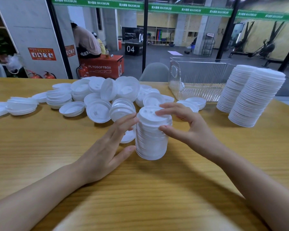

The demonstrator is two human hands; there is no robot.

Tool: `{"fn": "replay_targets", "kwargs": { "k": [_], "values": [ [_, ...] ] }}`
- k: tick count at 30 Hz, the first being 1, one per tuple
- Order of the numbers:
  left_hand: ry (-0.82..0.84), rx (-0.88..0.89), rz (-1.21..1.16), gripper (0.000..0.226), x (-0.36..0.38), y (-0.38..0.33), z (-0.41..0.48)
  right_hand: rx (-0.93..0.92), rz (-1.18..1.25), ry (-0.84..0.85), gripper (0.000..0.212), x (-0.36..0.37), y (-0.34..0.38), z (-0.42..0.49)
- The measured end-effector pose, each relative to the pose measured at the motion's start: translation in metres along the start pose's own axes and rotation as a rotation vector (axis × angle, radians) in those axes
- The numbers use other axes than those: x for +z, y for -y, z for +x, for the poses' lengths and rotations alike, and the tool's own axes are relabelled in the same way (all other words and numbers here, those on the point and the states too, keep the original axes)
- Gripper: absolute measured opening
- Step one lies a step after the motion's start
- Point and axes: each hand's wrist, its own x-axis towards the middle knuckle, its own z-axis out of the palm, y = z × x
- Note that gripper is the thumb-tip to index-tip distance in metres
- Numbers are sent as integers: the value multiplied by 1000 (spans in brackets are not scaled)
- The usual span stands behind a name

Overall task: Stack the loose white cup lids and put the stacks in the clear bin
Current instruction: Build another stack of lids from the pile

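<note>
1. A pale wooden surface (140,189) fills the lower view.
2. A stack of lids (151,139) stands on it, near the middle.
3. The left hand (107,147) is spread wide, straight fingers touching the stack's side.
4. The right hand (187,125) holds the stack's top, fingers over it and thumb on its side.
5. Loose lids (98,97) lie heaped behind the stack.
6. The clear bin (198,79) sits at the far right edge, with two tall stacks (250,95) just beside it.
7. A grey chair (154,71) stands behind the surface.
8. Through a glass wall with a green band (98,3) is a gym, where a person (86,42) sits on a red box (103,67).
</note>
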Motion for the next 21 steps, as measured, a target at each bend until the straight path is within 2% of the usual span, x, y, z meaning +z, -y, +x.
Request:
{"fn": "replay_targets", "kwargs": {
  "k": [10,15,18,20,21],
  "values": [
    [24,0,32,52,-1,-2,0,-21,7,-9,35,1,-2,-6],
    [26,-3,40,53,-1,-2,0,12,56,-25,41,-4,-1,-6],
    [26,-8,40,54,0,-1,0,47,48,-118,27,-12,-13,-1],
    [28,-10,37,54,0,-1,0,92,-19,-181,13,-17,-28,2],
    [29,-8,35,54,0,-1,0,121,-81,-197,13,-20,-36,2]
  ]
}}
